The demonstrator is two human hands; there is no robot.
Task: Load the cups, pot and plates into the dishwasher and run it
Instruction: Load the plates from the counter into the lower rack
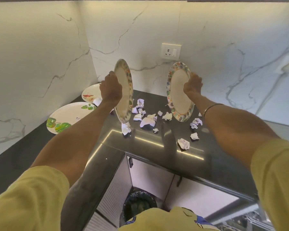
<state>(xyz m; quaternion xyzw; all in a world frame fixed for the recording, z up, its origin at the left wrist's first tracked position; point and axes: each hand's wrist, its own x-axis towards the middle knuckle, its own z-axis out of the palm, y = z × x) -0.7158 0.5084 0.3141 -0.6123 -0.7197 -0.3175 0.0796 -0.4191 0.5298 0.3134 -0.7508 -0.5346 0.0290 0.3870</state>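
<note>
The left hand [110,88] grips one round speckle-rimmed ceramic plate [123,90] on edge above the dark stone worktop [157,147]'s back corner; the right hand [192,85] grips its twin [179,91] likewise; both rim grips look thin, so a slip could smash either among the crumpled paper scraps [147,121].
</note>
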